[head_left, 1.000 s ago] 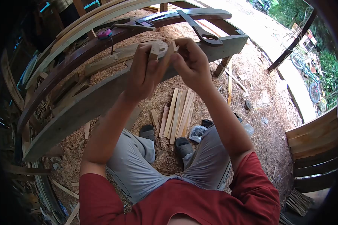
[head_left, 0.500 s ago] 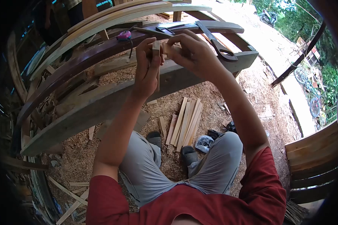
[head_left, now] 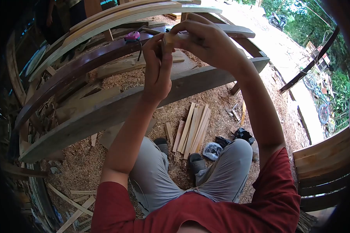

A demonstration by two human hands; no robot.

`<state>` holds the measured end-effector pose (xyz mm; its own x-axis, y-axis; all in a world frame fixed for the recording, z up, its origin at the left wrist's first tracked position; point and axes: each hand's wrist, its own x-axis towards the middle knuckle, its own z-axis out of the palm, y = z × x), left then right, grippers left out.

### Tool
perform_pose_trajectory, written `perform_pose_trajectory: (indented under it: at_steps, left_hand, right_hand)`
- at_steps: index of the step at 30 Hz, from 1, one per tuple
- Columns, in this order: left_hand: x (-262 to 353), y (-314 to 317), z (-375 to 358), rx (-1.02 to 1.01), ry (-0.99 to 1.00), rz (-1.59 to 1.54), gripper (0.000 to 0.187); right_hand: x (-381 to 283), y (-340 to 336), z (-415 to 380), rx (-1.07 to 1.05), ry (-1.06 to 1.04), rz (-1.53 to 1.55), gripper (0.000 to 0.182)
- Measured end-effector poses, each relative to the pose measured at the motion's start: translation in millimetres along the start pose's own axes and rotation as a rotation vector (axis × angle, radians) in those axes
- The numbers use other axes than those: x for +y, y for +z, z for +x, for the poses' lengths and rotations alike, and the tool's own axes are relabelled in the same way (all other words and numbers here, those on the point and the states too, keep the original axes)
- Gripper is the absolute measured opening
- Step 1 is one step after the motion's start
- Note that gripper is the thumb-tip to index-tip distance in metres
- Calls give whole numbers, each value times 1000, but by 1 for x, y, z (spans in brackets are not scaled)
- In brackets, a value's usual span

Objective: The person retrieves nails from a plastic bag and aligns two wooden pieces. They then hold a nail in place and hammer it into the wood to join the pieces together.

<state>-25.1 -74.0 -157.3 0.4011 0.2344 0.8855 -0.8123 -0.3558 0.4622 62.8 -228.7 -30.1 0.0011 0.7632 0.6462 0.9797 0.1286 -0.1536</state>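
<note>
My left hand (head_left: 158, 66) is raised above the grey curved plank (head_left: 179, 82), its fingers closed round a small wood piece (head_left: 168, 43) seen nearly end-on. Right of it, my right hand (head_left: 206, 40) is pinched on a small pale piece (head_left: 175, 37), held against the top of that wood. Its exact shape is blurred. Beyond the hands runs a dark varnished curved beam (head_left: 85, 64), with a pink tape measure (head_left: 132, 36) resting on it.
Several thin wood strips (head_left: 191, 130) lie on the shavings near my feet, beside black and clear plastic bags (head_left: 212, 150). More strips (head_left: 76, 211) lie lower left. Part of another person (head_left: 49, 17) shows upper left. A dark slanting post (head_left: 311, 64) stands right.
Both hands have moved slightly up and closer together, and the right hand now covers the top of the wood piece. The dark square tool on the beam is now mostly hidden behind the right hand.
</note>
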Motion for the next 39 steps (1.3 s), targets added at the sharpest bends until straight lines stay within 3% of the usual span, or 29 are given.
perform_pose_trajectory:
  at_steps: [12,32,35,37,38,39]
  left_hand:
    - [-3,0,10,0,136,83,41]
    - [10,-3,18,29,149,87,36]
    - [14,-4,21,44,158,75,34]
    - [17,-6,21,54,152,60,33]
    - [18,-7,20,64,149,57,32]
    - [19,-8,21,74,146,54,32]
  right_hand:
    - [-1,-7,11,-62,23,-15,31]
    - [-15,-20,28,-112,-55,-53,34]
    - [-16,-22,25,29,-61,-125,37]
    - [-15,-31,16,342,10,6,30]
    - [-14,-48,14,426,-136,-193,27]
    - [-25,-47,3,518,153,302,32]
